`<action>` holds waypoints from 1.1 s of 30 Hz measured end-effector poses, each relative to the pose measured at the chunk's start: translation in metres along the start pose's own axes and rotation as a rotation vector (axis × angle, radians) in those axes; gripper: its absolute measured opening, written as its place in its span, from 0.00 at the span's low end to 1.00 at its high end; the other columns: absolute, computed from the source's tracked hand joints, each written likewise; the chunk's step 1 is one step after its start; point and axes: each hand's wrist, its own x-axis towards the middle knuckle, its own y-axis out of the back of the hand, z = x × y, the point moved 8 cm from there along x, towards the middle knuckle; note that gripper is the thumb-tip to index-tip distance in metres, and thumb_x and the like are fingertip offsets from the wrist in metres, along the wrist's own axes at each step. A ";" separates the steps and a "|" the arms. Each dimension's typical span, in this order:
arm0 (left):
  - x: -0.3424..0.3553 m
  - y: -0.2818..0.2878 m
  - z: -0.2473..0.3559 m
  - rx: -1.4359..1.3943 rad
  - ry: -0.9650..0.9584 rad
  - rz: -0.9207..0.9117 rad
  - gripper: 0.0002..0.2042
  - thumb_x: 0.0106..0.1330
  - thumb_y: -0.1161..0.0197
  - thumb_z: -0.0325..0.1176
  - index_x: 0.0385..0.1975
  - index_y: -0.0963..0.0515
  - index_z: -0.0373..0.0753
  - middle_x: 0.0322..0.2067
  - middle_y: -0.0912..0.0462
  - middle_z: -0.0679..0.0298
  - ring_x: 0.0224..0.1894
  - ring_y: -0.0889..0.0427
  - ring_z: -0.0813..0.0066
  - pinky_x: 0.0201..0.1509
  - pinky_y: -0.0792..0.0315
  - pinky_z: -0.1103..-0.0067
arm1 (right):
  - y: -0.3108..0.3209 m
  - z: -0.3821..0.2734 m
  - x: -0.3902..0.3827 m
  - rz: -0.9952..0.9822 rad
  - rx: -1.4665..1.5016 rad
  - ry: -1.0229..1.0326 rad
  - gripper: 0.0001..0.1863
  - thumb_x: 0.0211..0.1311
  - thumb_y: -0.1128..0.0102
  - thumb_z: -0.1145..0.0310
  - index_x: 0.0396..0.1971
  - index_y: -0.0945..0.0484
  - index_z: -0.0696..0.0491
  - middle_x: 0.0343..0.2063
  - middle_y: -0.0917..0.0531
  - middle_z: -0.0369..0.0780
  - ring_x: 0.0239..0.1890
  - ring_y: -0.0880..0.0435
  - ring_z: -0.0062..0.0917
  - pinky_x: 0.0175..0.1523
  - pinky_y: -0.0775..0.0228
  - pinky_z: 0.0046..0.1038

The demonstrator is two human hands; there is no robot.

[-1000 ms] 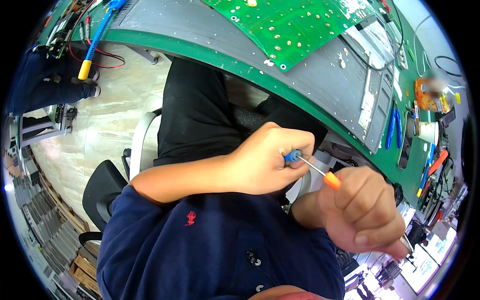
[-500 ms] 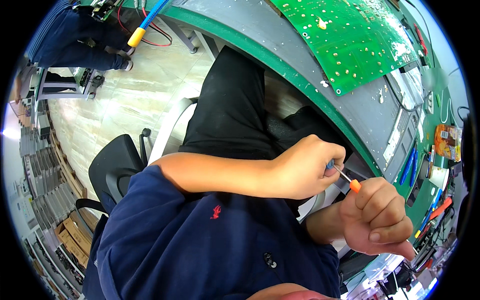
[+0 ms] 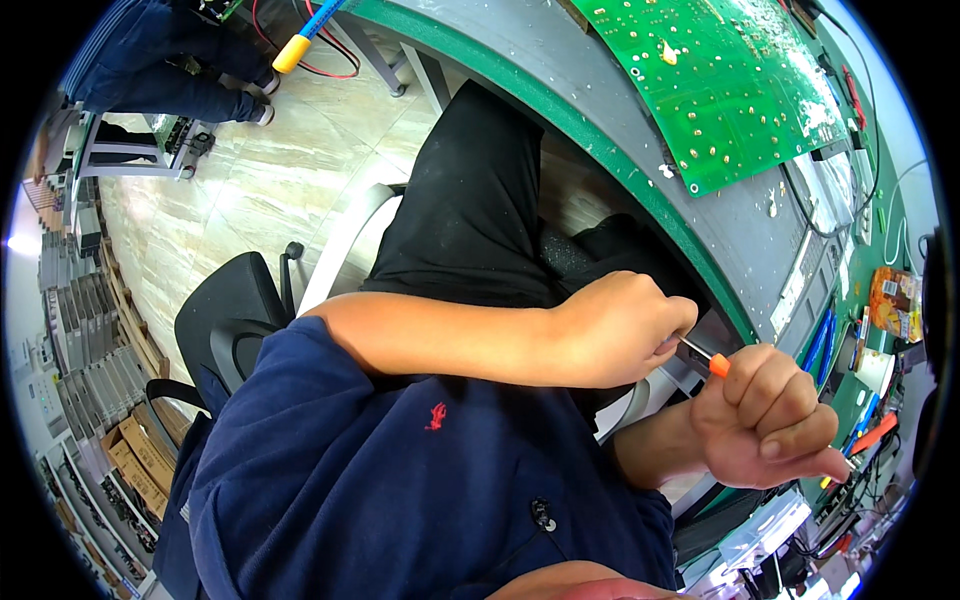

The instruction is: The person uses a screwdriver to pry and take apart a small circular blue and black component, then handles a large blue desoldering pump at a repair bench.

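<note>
My left hand (image 3: 625, 330) is closed on a small blue piece, mostly hidden inside its fingers, at one end of a thin metal shaft (image 3: 696, 347). My right hand (image 3: 770, 415) is closed round a tool with an orange handle (image 3: 718, 364) on that shaft; a narrow silvery end shows beyond it at lower right. Both hands are over my lap, short of the bench. A large green circuit board (image 3: 715, 95) lies on the grey mat (image 3: 720, 240) above them, with bits of pale debris around it.
The green bench edge (image 3: 640, 215) curves past my knees. Blue-handled tools (image 3: 822, 343), an orange food pack (image 3: 895, 300) and a white cup (image 3: 875, 370) stand or lie rightward. Another person's legs (image 3: 205, 95) are at upper left. A black chair (image 3: 225, 310) and floor show at left.
The view has shifted, so bench and board appear farther right. Both hands appear farther right, still joined by the tool, and the blue piece is more hidden in my left fist.
</note>
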 end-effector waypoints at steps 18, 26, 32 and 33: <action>0.018 -0.008 0.006 -0.352 0.162 -0.186 0.16 0.56 0.37 0.23 0.14 0.38 0.39 0.11 0.38 0.74 0.17 0.42 0.91 0.18 0.47 0.85 | 0.016 -0.027 -0.006 0.115 -0.070 0.072 0.24 0.68 0.52 0.52 0.14 0.32 0.50 0.08 0.41 0.28 0.07 0.48 0.11 0.14 0.61 0.17; 0.012 -0.018 0.002 -0.446 0.225 -0.213 0.15 0.56 0.36 0.25 0.14 0.36 0.38 0.11 0.37 0.71 0.16 0.42 0.86 0.18 0.46 0.84 | 0.011 -0.032 -0.008 0.023 -0.083 0.138 0.22 0.65 0.49 0.56 0.12 0.32 0.50 0.07 0.39 0.28 0.06 0.46 0.11 0.13 0.58 0.16; 0.019 -0.009 0.018 -0.359 -0.152 -0.174 0.14 0.50 0.36 0.20 0.14 0.37 0.39 0.11 0.35 0.71 0.12 0.39 0.84 0.16 0.49 0.85 | 0.018 -0.044 -0.005 0.026 0.091 0.143 0.18 0.56 0.45 0.68 0.08 0.33 0.49 0.05 0.39 0.28 0.06 0.44 0.10 0.13 0.58 0.14; 0.019 -0.007 0.018 -0.401 -0.159 -0.153 0.15 0.49 0.34 0.20 0.14 0.36 0.39 0.11 0.34 0.70 0.11 0.38 0.83 0.15 0.49 0.85 | 0.019 -0.045 -0.004 0.037 0.133 0.142 0.16 0.53 0.45 0.70 0.07 0.33 0.49 0.05 0.39 0.28 0.06 0.44 0.10 0.13 0.58 0.14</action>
